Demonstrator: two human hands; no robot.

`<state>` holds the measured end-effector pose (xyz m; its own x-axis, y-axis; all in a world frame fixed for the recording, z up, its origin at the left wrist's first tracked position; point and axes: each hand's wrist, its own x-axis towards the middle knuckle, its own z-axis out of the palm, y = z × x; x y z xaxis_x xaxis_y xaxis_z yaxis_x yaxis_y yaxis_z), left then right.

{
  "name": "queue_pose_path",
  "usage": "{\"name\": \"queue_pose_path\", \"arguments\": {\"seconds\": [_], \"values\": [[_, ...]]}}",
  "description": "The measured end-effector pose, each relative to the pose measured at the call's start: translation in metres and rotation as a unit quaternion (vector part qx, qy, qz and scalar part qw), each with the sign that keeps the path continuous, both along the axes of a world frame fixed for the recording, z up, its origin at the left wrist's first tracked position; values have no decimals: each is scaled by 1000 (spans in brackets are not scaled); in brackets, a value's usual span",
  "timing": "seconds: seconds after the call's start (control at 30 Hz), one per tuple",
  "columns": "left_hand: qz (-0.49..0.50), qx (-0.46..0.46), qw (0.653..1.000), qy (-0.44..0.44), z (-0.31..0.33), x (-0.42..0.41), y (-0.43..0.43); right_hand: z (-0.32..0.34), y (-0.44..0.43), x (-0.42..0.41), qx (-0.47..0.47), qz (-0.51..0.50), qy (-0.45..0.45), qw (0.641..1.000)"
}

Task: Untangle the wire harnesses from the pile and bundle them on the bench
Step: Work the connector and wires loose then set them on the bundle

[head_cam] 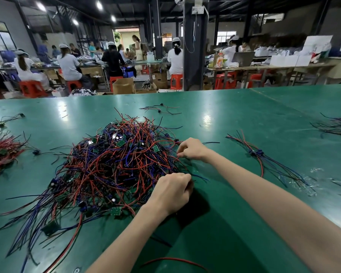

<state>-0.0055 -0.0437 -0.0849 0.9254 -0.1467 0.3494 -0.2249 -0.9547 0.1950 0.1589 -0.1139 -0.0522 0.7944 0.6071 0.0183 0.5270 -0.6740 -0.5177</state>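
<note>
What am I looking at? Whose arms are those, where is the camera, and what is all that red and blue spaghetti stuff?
There is no machine here. A person wears a camera on their head, so you see their own two bare arms from above. On the green bench lies a big tangled pile of red, blue and black wires with small green circuit boards. The right hand pinches a thin wire at the pile's edge. The left hand has its fingers curled under, so what it grips is hidden. To the right lies a tied bundle. Far behind, other workers sit at tables.
</note>
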Motion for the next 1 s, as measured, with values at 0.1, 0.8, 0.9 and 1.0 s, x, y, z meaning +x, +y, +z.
{"name": "queue_pose_path", "arguments": {"seconds": [0.1, 0.8, 0.9, 1.0], "values": [[-4, -8, 1000, 7, 0, -1, -1, 1, -1, 0, 14, 1, 17, 1000], [11, -10, 1000, 10, -4, 6, -1, 16, 64, -24, 112, -7, -8, 994], [12, -5, 1000, 17, -1, 6, -3, 31, 54, -26, 224, -3, 135, 965], [14, -9, 1000, 10, -1, 5, -2, 55, 42, -28, 403, -15, 332, 853]]}}
